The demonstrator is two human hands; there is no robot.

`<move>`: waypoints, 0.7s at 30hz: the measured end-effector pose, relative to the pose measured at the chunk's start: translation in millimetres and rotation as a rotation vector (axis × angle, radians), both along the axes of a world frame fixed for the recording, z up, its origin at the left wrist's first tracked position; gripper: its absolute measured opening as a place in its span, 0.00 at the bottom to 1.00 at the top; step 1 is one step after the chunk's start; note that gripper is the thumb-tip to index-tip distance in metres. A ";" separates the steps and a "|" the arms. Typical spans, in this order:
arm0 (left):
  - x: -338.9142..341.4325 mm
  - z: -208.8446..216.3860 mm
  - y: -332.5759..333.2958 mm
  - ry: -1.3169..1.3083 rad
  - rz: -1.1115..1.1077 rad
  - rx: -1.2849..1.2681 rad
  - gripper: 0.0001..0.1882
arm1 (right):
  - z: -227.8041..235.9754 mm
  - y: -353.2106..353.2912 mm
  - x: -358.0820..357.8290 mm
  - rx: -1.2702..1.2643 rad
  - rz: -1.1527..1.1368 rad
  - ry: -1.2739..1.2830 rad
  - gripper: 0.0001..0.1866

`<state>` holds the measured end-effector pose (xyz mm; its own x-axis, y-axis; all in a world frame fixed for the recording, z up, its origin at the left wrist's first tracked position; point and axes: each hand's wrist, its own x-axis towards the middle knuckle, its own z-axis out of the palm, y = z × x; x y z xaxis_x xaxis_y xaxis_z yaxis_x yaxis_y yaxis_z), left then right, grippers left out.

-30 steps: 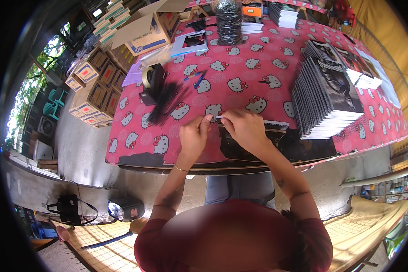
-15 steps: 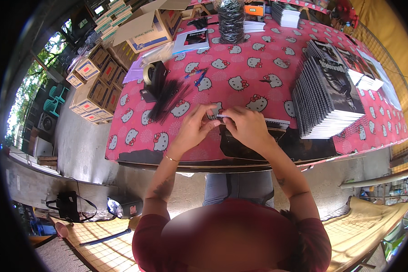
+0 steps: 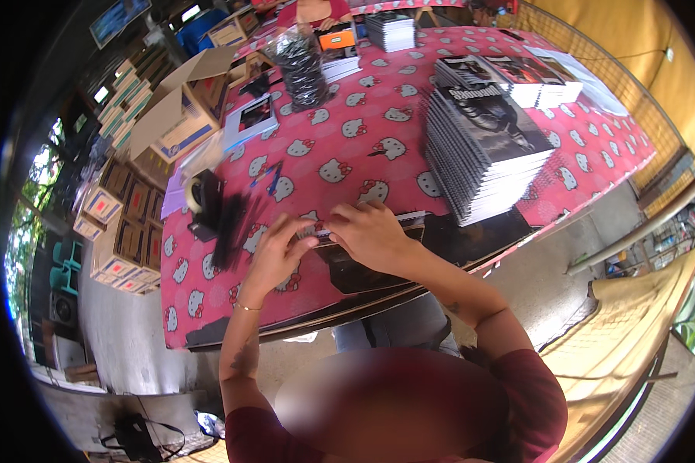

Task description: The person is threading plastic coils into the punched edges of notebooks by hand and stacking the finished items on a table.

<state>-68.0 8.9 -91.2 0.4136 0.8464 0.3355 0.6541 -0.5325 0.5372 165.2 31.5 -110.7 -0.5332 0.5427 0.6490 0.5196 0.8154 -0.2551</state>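
Near the table's front edge lies a thin spiral notebook, its pale bound edge turned away from me and partly covered by my hands. My right hand has its fingers closed on that edge near its left end. Beside it, my left hand curls thumb and fingers together at the corner; whatever small part they pinch is hidden. Left of my hands lies a loose bunch of black plastic binding coils, next to a black tape dispenser. A tall stack of spiral notebooks with dark covers stands to the right.
The table has a pink patterned cover. Blue pens, a plastic-wrapped black roll and an open carton are farther off. Closed cartons stand on the floor at left. Another person is at the far side.
My view has swung to the right, so the table appears shifted left and tilted. Both hands remain at the notebook's bound edge. The other person has come into view at the far side.
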 end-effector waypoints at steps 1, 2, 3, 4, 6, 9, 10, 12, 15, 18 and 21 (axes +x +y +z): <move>-13.2 -9.4 7.3 0.066 -0.012 -0.015 0.13 | -3.4 -1.5 1.7 -0.064 -0.021 -0.031 0.06; -15.5 -11.9 11.3 0.129 -0.023 -0.033 0.12 | -6.1 -1.4 3.1 -0.133 -0.042 -0.065 0.06; -13.8 -15.2 10.9 0.122 -0.002 0.000 0.14 | -6.4 -0.5 4.0 -0.140 -0.049 -0.054 0.06; -5.4 -11.7 8.4 0.113 0.021 0.034 0.16 | -6.2 2.0 4.2 -0.146 -0.055 -0.044 0.06; 15.0 -14.5 1.1 0.212 0.138 0.196 0.23 | -6.1 4.9 3.3 -0.143 -0.050 -0.035 0.06; 48.1 -39.2 -12.3 0.455 0.348 0.452 0.37 | -7.1 7.4 2.8 -0.173 -0.063 -0.061 0.07; 51.6 -59.4 -23.1 0.488 0.387 0.451 0.41 | -3.3 3.6 2.2 -0.219 -0.079 -0.081 0.08; 53.7 -104.8 -50.0 0.492 0.398 0.359 0.47 | -3.3 -0.7 3.2 -0.233 -0.083 -0.118 0.09; 51.7 -89.4 -27.1 0.305 0.488 0.554 0.46 | -6.5 0.9 6.6 -0.147 -0.049 -0.133 0.10; 54.0 -73.8 -28.2 0.486 0.482 0.386 0.45 | -5.6 -7.5 19.4 -0.074 -0.052 -0.063 0.12; 57.5 -107.6 -48.0 0.525 0.430 0.459 0.44 | -4.2 -5.3 35.2 0.025 -0.113 -0.059 0.12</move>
<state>-10.5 -39.2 -198.8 0.2833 0.7926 0.5400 0.9571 -0.2698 -0.1061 200.4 26.2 -114.9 -0.5069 0.5856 0.6326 0.6223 0.7564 -0.2015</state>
